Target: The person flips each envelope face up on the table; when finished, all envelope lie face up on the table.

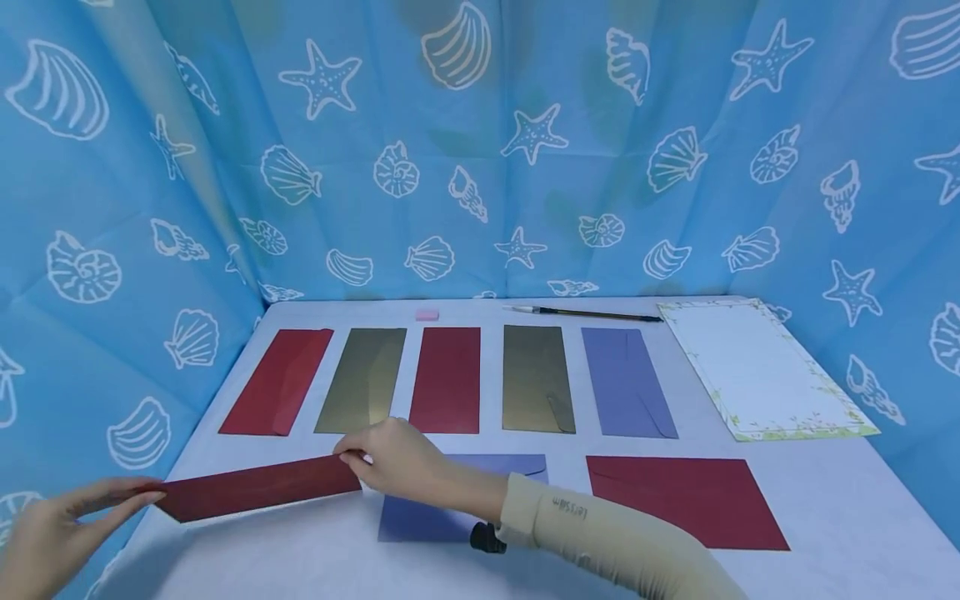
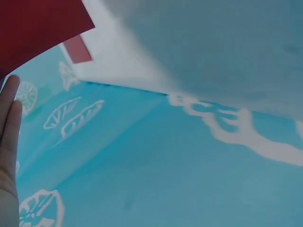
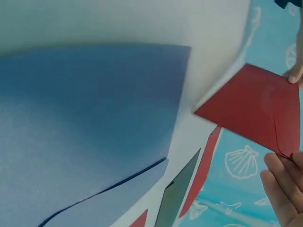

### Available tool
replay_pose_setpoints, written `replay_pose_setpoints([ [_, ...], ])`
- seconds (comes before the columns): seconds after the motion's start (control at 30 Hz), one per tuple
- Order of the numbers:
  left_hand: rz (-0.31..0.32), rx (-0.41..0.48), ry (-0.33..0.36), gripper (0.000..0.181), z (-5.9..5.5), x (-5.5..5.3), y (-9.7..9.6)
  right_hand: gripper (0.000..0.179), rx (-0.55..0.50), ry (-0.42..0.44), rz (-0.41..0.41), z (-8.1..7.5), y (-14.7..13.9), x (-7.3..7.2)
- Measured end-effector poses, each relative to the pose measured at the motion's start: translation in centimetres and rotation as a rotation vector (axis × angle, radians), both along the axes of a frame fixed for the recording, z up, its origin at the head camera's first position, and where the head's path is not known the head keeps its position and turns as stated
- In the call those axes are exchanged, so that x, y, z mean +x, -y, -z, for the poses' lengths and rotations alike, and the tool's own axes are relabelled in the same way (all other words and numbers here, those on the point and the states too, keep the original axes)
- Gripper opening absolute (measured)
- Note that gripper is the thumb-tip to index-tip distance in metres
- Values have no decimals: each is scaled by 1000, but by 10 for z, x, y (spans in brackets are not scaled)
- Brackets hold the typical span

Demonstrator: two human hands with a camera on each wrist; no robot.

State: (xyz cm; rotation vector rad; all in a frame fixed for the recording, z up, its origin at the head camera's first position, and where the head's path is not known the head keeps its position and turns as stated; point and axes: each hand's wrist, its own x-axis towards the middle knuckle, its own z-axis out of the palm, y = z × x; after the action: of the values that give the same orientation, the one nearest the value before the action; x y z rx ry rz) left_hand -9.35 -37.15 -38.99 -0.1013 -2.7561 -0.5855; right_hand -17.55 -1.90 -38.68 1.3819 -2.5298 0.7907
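A dark red envelope (image 1: 262, 487) is held tilted above the front left of the table, its shadow on the cloth below. At its left end my left hand (image 1: 71, 529) pinches it between thumb and fingers. My right hand (image 1: 405, 462) pinches the upper corner at its right end. In the right wrist view the flap line shows on the red envelope (image 3: 255, 104) near the right hand's fingers (image 3: 281, 191). Beneath my right forearm lies a purple envelope (image 1: 427, 512), partly hidden. Only a corner of the held envelope (image 2: 42, 28) appears in the left wrist view.
Behind lies a row of envelopes: red (image 1: 273, 382), gold (image 1: 362, 375), red (image 1: 446, 379), gold (image 1: 536, 375) and purple (image 1: 628, 382). Another red envelope (image 1: 686, 500) lies front right. A pink eraser (image 1: 427, 315), brush (image 1: 592, 313) and bordered paper (image 1: 765, 367) sit farther back.
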Motion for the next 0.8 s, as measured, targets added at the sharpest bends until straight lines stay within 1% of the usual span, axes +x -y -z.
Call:
replay_pose_setpoints([
  [0.1,-86,97,97,37,-3,-6,-1,11,-68,186,41,1,0,-5],
  [0.2,-156,179,157,49,-2,-16,-2,9,-132,347,69,7,2,-11],
  [0.3,-217,226,224,58,2,-28,-1,9,-169,454,85,14,6,-15],
  [0.37,-236,244,283,61,5,-36,1,8,-190,504,94,20,9,-19],
  [0.43,-246,250,339,65,8,-44,1,8,-193,523,108,26,10,-23],
  [0.47,-235,242,364,65,10,-47,1,7,-179,515,122,29,11,-25],
  [0.53,-214,236,409,66,15,-55,0,6,-136,482,157,36,12,-29],
  [0.63,-211,227,467,67,24,-63,-2,5,-54,406,205,46,12,-34],
  [0.67,-215,224,482,66,27,-65,-3,5,-25,380,218,49,12,-36],
  [0.73,-242,231,505,65,32,-68,-4,5,0,361,228,53,14,-38],
  [0.8,-268,229,508,62,37,-70,-5,5,14,351,230,56,15,-39],
])
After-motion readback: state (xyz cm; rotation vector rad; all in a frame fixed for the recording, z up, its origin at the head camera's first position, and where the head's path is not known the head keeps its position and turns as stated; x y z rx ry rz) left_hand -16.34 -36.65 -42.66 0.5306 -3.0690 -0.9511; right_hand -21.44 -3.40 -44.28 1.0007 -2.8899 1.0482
